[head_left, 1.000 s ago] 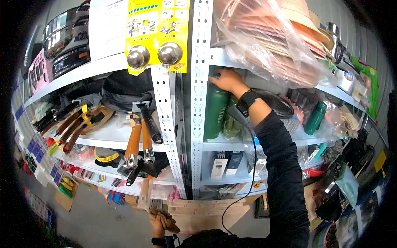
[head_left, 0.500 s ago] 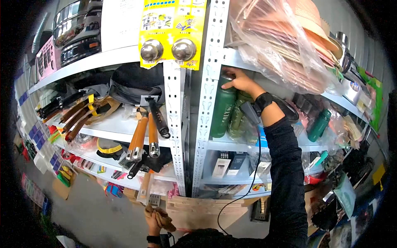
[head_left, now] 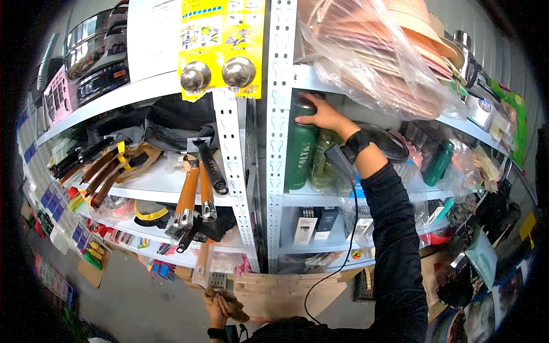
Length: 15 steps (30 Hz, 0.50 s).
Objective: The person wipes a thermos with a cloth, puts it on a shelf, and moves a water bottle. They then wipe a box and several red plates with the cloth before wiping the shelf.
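Fingers of my right hand (head_left: pixel 323 116) are closed round the top of a tall green bottle (head_left: pixel 299 151) with pale lettering. The bottle stands upright on the shelf beside the white metal post (head_left: pixel 278 131), and the hand covers part of its cap. Just right of it is an olive-green bottle (head_left: pixel 326 163) in clear plastic. Low down near my body, my left hand (head_left: pixel 216 314) grips a brown, crumpled cloth-like thing (head_left: pixel 231 306). A black cable (head_left: pixel 350 234) hangs from the device on my right wrist.
Pans with wooden handles (head_left: pixel 187 197) jut out from the left shelf. A plastic-wrapped stack of straw hats (head_left: pixel 377 63) overhangs the right shelf. Another green bottle (head_left: pixel 439 164) leans farther right. Small boxes (head_left: pixel 306 224) stand below, and a cardboard box (head_left: pixel 286 291) sits on the floor.
The whole view has shifted, so the shelves appear a little farther left. My right hand stays at the green bottle's top, and my left hand keeps its brown cloth-like thing.
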Each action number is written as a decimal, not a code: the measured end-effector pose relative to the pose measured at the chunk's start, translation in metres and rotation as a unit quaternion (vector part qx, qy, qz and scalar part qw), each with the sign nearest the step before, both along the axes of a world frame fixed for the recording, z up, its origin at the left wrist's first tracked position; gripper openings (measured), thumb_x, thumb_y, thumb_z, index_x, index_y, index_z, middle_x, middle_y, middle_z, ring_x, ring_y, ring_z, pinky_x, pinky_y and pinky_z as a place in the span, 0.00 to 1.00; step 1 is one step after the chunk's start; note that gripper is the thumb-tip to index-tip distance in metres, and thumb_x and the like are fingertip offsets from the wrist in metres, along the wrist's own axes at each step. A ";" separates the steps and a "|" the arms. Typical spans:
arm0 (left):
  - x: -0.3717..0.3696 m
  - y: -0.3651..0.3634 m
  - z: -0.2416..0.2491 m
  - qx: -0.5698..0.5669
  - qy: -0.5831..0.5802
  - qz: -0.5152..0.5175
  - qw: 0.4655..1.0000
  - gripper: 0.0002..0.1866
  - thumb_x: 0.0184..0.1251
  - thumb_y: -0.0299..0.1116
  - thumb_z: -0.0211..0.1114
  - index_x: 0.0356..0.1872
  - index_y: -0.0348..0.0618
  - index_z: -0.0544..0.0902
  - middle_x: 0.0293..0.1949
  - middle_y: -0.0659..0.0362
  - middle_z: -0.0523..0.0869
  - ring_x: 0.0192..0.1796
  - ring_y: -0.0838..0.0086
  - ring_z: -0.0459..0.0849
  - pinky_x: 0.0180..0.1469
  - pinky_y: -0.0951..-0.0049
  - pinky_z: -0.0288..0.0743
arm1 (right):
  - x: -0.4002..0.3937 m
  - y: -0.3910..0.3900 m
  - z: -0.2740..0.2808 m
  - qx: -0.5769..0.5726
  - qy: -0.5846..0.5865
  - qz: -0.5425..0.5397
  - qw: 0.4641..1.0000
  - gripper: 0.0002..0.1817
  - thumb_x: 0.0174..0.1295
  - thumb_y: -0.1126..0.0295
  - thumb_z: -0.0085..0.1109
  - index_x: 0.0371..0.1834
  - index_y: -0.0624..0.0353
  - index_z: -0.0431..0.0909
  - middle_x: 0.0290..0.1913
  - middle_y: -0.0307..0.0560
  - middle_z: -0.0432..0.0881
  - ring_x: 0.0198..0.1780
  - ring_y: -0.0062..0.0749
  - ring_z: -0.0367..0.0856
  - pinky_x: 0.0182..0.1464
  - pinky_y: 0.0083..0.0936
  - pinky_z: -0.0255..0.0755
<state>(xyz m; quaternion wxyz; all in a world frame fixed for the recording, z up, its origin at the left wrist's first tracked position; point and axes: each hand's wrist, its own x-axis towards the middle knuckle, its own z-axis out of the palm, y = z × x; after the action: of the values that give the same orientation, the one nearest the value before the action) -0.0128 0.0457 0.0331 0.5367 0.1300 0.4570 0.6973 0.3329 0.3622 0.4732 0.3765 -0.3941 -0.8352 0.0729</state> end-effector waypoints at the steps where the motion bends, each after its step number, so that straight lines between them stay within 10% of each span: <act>1: 0.006 0.003 0.010 -0.025 -0.002 0.026 0.999 0.08 0.61 0.29 0.53 0.31 0.33 0.73 0.15 0.60 0.73 0.11 0.78 0.69 0.12 0.79 0.63 | -0.001 -0.009 0.001 0.006 -0.029 -0.008 1.000 0.43 0.36 0.61 0.70 0.60 0.58 0.61 0.57 0.57 0.67 0.58 0.44 0.65 0.58 0.30 0.59; 6: -0.014 0.015 -0.067 0.000 -0.024 -0.072 0.997 0.09 0.62 0.31 0.53 0.34 0.33 0.73 0.22 0.60 0.76 0.15 0.78 0.73 0.15 0.81 0.67 | 0.007 -0.008 -0.004 0.018 -0.074 -0.018 0.997 0.43 0.32 0.67 0.72 0.59 0.54 0.63 0.55 0.58 0.65 0.57 0.48 0.63 0.58 0.31 0.58; 9: 0.001 0.009 -0.031 0.047 -0.016 -0.080 0.996 0.11 0.63 0.29 0.50 0.44 0.36 0.69 0.25 0.59 0.76 0.16 0.77 0.73 0.17 0.81 0.70 | 0.012 -0.003 -0.008 0.025 -0.042 -0.014 0.999 0.42 0.31 0.70 0.72 0.57 0.55 0.65 0.52 0.55 0.67 0.54 0.46 0.66 0.56 0.32 0.60; 10: 0.006 0.012 -0.014 -0.049 -0.263 -0.017 0.963 0.17 0.64 0.27 0.48 0.54 0.43 0.62 0.27 0.59 0.76 0.17 0.77 0.73 0.18 0.82 0.71 | 0.012 0.000 -0.009 0.025 -0.036 -0.009 0.999 0.42 0.32 0.70 0.72 0.57 0.55 0.65 0.52 0.54 0.67 0.54 0.46 0.66 0.56 0.31 0.60; 15: 0.004 -0.006 -0.022 0.045 -0.020 -0.093 0.994 0.18 0.64 0.28 0.48 0.55 0.41 0.62 0.31 0.60 0.75 0.26 0.81 0.75 0.21 0.85 0.72 | 0.015 -0.005 -0.008 0.028 -0.050 0.001 0.998 0.42 0.35 0.71 0.69 0.60 0.52 0.62 0.54 0.56 0.64 0.56 0.47 0.63 0.58 0.31 0.59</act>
<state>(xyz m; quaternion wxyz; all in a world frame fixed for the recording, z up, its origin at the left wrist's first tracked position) -0.0091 0.0392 0.0109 0.6018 0.1819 0.3999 0.6670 0.3482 0.3572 0.4656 0.3447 -0.3861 -0.8551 0.0303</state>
